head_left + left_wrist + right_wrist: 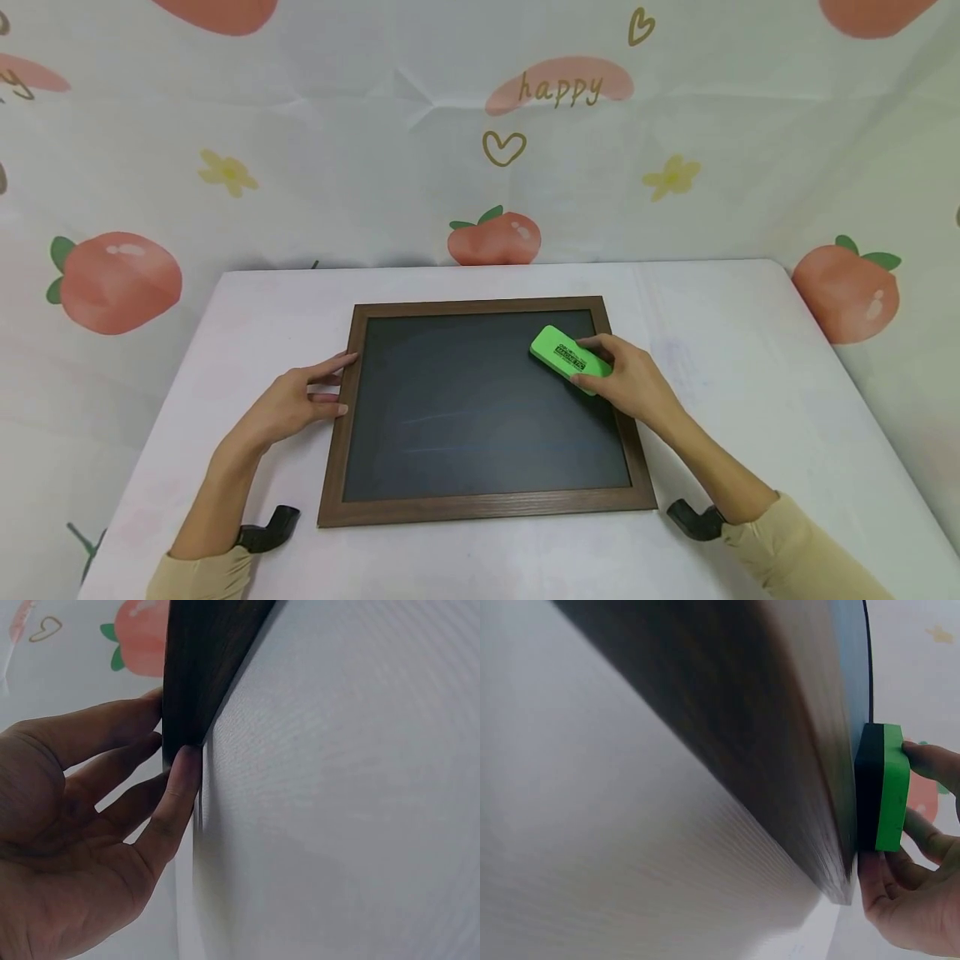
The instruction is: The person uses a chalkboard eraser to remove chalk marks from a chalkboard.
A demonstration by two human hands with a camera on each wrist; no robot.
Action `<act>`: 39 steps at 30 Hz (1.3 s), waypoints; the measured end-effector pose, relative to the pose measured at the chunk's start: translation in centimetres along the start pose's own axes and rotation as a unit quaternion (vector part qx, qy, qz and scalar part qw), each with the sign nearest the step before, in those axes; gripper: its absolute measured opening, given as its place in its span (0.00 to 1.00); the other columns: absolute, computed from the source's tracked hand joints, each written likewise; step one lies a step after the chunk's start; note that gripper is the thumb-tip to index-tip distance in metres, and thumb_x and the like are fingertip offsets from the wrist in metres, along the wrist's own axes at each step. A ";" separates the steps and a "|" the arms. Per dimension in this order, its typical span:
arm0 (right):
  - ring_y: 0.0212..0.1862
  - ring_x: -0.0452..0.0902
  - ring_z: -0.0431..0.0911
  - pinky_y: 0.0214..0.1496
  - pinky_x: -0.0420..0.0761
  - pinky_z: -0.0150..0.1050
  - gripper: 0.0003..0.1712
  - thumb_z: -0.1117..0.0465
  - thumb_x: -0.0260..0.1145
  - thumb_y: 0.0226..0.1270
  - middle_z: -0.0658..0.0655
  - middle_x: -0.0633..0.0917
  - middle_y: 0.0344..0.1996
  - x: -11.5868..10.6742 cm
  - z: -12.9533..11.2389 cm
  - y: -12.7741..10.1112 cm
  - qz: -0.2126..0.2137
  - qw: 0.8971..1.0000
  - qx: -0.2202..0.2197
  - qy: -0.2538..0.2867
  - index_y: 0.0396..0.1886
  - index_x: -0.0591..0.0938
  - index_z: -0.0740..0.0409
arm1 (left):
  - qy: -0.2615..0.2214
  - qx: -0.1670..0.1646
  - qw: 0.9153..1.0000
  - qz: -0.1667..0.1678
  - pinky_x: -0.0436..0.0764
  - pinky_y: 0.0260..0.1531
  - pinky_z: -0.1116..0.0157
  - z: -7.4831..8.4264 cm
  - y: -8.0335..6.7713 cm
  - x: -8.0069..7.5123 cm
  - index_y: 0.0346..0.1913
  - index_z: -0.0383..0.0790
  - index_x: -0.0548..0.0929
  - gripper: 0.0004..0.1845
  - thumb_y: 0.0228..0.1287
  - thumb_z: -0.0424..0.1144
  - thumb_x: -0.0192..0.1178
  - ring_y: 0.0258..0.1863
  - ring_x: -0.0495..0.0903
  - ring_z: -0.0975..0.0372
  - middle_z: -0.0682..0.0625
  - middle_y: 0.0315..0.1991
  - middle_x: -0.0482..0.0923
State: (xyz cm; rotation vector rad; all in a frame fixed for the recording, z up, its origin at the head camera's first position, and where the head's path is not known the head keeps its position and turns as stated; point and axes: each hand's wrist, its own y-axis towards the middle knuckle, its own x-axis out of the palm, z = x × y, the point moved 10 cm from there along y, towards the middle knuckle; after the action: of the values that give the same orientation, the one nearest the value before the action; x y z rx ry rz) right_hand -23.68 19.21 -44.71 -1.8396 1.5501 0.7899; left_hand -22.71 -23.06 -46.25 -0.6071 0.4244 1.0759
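Head view: our right hand (633, 382) grips the green eraser (570, 358) at 2 o'clock on the chalkboard (480, 417).
Left wrist view: our left hand (82, 840), fingers straight, braces the frame (202, 667).
Right wrist view: the eraser (881, 787) lies flat on the board.
Risk: we judge a weak brace lets the board slide.

Bare hands, beige long sleeves (795, 542), black wrist cam mounts (693, 518) w/ straps
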 end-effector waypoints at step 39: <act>0.38 0.74 0.42 0.40 0.75 0.38 0.29 0.57 0.80 0.53 0.50 0.84 0.47 3.5 -3.9 -2.6 -0.010 0.998 -0.055 0.033 0.57 0.83 0.51 | 0.014 0.008 1.000 -0.004 0.76 0.54 0.44 -0.3 -0.1 0.1 0.76 0.43 0.63 0.42 0.60 0.30 0.69 0.55 0.81 0.44 0.28 0.66 0.68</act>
State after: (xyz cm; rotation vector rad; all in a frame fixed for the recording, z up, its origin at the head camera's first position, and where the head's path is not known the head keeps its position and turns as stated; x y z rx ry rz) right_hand -20.43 14.39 -44.74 -1.9743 1.5545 0.8279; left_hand -22.62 -23.23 -46.53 -0.6091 0.4546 1.0560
